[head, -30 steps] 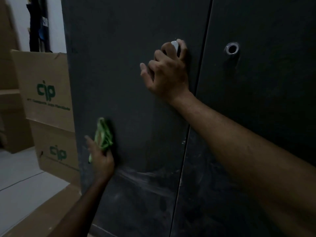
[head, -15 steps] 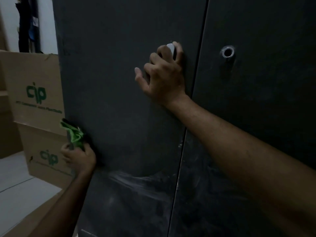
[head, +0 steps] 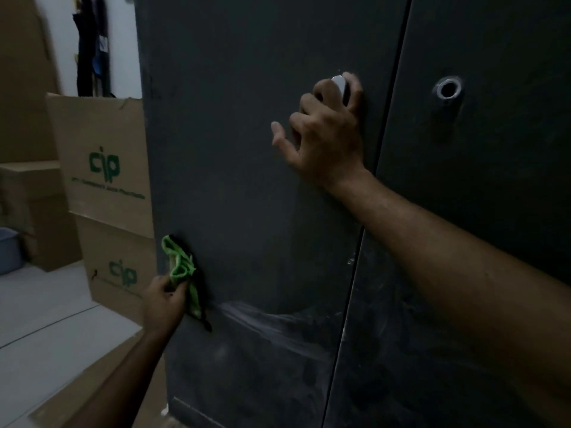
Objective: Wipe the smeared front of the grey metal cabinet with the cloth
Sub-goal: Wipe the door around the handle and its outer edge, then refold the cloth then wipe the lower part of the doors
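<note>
Here the cloth [head: 180,270], a bright green rag bunched into folds, is pressed against the left door of the grey metal cabinet [head: 247,180], low down and close to the door's left edge. The left hand [head: 163,301] grips it from below, fingers closed round the bunched fabric. Just to the right of the cloth and lower, pale smears [head: 262,319] streak across the door (they carry on, fainter, over the bottom of the right door too). Higher up, the right hand [head: 327,131] is curled round a small pale knob [head: 339,86] near the seam between the two doors, its little finger spread out to the left. On the right door a round metal hole [head: 447,89] shows. Left of the cabinet stand stacked cardboard boxes [head: 105,180] with green print, on a pale tiled floor [head: 46,307].
</note>
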`<state>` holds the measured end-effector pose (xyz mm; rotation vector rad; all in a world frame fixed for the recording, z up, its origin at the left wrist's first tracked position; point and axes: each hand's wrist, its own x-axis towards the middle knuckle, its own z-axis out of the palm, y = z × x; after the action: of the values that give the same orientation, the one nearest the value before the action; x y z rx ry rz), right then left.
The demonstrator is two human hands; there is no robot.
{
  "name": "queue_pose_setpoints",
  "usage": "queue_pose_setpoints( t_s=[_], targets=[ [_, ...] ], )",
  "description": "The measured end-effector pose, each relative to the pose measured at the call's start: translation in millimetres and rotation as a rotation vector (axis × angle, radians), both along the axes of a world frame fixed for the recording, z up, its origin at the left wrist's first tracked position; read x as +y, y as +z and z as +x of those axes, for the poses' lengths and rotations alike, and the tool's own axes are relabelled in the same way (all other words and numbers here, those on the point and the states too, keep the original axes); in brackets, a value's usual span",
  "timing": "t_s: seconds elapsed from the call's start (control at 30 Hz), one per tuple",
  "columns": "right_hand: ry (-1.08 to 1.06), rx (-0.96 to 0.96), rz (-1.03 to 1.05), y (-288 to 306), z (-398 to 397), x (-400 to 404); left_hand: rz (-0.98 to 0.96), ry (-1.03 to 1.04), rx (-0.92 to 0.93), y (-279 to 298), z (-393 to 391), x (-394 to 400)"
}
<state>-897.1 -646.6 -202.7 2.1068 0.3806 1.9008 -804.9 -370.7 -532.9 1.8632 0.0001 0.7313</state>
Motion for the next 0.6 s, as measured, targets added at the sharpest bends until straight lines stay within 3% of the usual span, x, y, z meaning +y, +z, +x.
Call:
queue_pose_setpoints(
  t_s=[0.3,0.6],
  targets=[
    [-0.03,0.081,0.003,1,-6,0,-0.359,-0.317,0.215,41,-52,12],
    [-0.13,0.303,0.002,5,-27,11,-0.424,-0.498,0.398,73,-116,-22]
  ],
)
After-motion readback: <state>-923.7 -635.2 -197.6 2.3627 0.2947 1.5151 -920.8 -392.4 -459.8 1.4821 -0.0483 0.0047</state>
